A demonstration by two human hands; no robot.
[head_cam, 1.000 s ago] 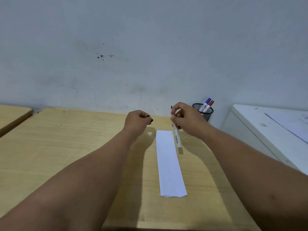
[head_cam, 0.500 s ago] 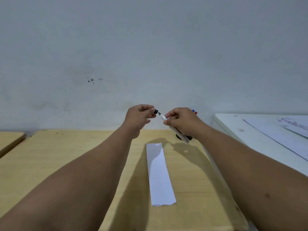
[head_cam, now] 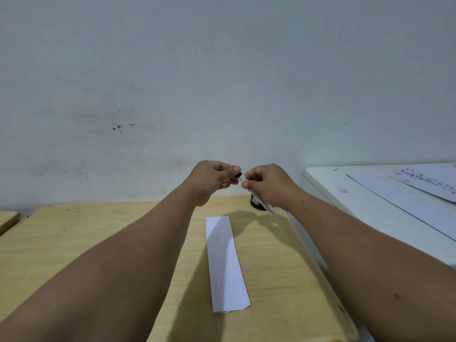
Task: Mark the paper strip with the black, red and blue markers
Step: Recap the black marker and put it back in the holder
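Paper strip (head_cam: pixel 225 265) lies lengthwise on the worktop (head_cam: pixel 98 243); pen holder (head_cam: pixel 256 204) stands behind the strip, slightly right; both hands meet above the strip's far end; second surface right of the strip.

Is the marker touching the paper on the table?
Apart. The head view shows the marker held up in the right hand, with bare table between it and the paper strip.

Both hands raised above wooden desk (head_cam: pixel 123 243), near wall. Right hand (head_cam: pixel 269 185) grips white-barrelled marker (head_cam: pixel 261 202), tilted, upper end toward left hand (head_cam: pixel 213 178), which pinches black cap (head_cam: pixel 238 174) at that end. White paper strip (head_cam: pixel 225 265) flat on desk below. Black mesh pen holder (head_cam: pixel 255 206) mostly hidden behind right hand. White cabinet (head_cam: pixel 345 206) with papers (head_cam: pixel 407 201) at right.
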